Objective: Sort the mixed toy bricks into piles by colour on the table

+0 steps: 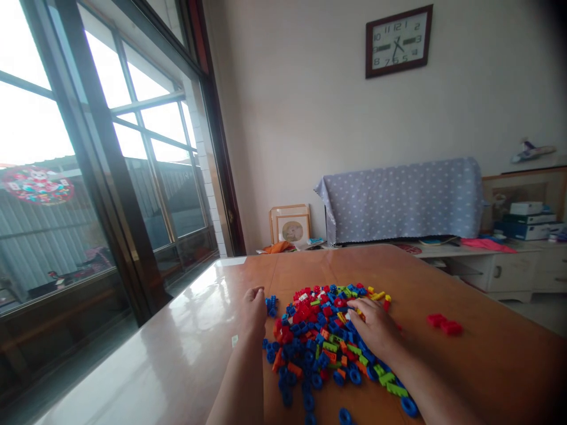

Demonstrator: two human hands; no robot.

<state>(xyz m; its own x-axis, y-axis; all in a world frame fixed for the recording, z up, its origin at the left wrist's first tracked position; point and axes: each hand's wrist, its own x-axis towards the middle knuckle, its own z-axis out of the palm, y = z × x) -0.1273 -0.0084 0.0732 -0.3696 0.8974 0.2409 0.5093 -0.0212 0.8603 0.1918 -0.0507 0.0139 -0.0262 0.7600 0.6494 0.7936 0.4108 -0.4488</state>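
A heap of plastic building blocks (328, 319) in red, blue, green, yellow and orange lies on the brown table. To its left, my left hand (254, 310) is closed, its fingers curled and largely hidden, so I cannot see what they hold. Just right of that hand sits a small group of blue pieces (271, 305). Over the right side of the heap, my right hand (374, 321) reaches in with thumb and fingers apart, its fingertips at the blocks. Blue wheel-like rings (345, 416) are scattered along the near edge of the heap.
Two joined-looking red blocks (444, 324) lie apart on the right of the table (478, 366). Glare covers its left side. Beyond stand a cabinet (509, 274), a cloth-covered object (403, 203) and framed pictures (291, 227). Glass doors (150, 147) are at the left.
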